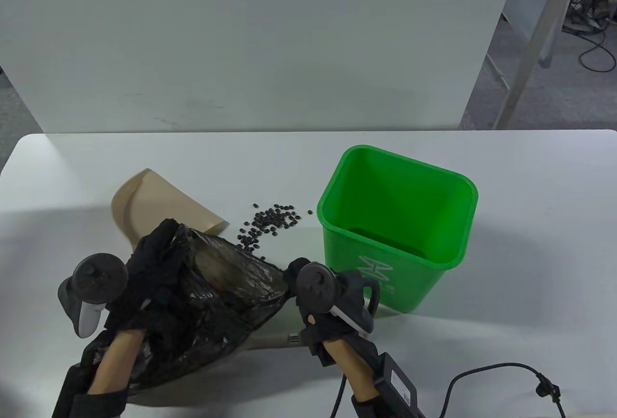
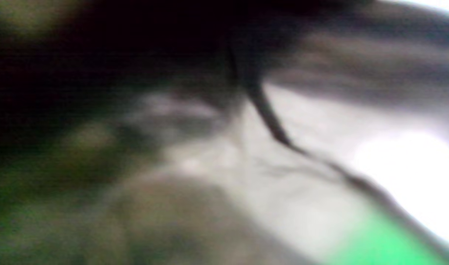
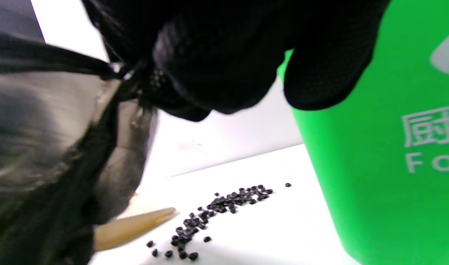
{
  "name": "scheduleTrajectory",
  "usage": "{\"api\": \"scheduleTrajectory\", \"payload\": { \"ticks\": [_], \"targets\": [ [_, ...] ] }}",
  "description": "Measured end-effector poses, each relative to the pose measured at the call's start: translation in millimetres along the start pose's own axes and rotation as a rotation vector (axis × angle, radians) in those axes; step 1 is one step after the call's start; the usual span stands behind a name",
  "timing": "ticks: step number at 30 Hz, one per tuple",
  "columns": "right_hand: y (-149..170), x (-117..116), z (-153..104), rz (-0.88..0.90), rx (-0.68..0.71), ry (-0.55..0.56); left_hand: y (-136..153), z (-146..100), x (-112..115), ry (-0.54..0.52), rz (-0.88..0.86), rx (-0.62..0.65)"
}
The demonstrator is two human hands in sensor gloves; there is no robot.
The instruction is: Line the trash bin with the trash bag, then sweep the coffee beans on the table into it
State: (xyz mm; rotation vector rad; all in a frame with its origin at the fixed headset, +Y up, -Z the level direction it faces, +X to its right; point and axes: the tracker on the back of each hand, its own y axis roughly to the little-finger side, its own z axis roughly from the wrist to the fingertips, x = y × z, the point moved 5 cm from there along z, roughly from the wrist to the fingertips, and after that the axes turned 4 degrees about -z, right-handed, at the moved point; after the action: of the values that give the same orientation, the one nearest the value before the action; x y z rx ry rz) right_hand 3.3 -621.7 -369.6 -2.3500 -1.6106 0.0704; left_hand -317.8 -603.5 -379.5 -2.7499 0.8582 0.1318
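A white counter (image 1: 72, 172) stands before a pale wall panel, with grey floor and cables beyond at the right. Nearest, a black cable with a plug (image 1: 547, 384) lies on the counter beside the right forearm. The left hand (image 1: 149, 273) grips one side of the black trash bag (image 1: 217, 302), fingers curled into the crumpled film. The right hand (image 1: 299, 278) pinches the bag's opposite edge, and the plastic is stretched between the two hands just above the counter. The left wrist view is too blurred to read. Behind the bag lies a tan dustpan (image 1: 159, 201), partly covered by it. The coffee beans (image 1: 270, 225) are scattered between dustpan and trash bin. The green trash bin (image 1: 434, 244) stands upright, unlined, just right of the right hand.
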Motion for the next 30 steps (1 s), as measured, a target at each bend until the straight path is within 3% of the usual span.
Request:
{"api": "scheduleTrajectory", "payload": {
  "ticks": [4, 9, 11, 13, 15, 17, 19, 20, 22, 25, 28, 30],
  "targets": [
    [2, 15, 1, 0.156, 0.006, 0.001, -43, 20, -14, 0.013, -0.051, 0.063],
    [0, 75, -2, 0.253, 0.001, 0.263, -132, 43, -47, -0.034, -0.095, 0.216],
    [-1, 109, -8, 0.297, 0.004, 0.408, -172, 36, -72, -0.103, -0.203, 0.364],
    [-2, 147, -22, 0.35, 0.025, 0.588, -203, 15, -102, -0.181, -0.389, 0.572],
    [-3, 175, -40, 0.38, 0.072, 0.737, -212, -6, -120, -0.2, -0.478, 0.71],
    [-4, 192, -62, 0.351, 0.143, 0.831, -201, -24, -129, -0.181, -0.446, 0.807],
    [-4, 187, -70, 0.262, 0.175, 0.802, -171, -23, -120, -0.064, -0.345, 0.731],
    [-2, 180, -71, 0.201, 0.182, 0.774, -150, -19, -112, 0.007, -0.29, 0.665],
    [9, 158, -68, 0.095, 0.157, 0.708, -80, -4, -86, 0.209, -0.209, 0.405],
    [30, 122, -60, 0.091, 0.122, 0.615, 10, -2, -42, 0.517, -0.32, 0.139],
    [37, 106, -56, 0.093, 0.149, 0.594, 50, -3, -15, 0.488, -0.552, 0.073],
    [33, 106, -57, 0.076, 0.14, 0.564, 46, -4, 4, 0.586, -0.517, 0.043]
  ]
}}
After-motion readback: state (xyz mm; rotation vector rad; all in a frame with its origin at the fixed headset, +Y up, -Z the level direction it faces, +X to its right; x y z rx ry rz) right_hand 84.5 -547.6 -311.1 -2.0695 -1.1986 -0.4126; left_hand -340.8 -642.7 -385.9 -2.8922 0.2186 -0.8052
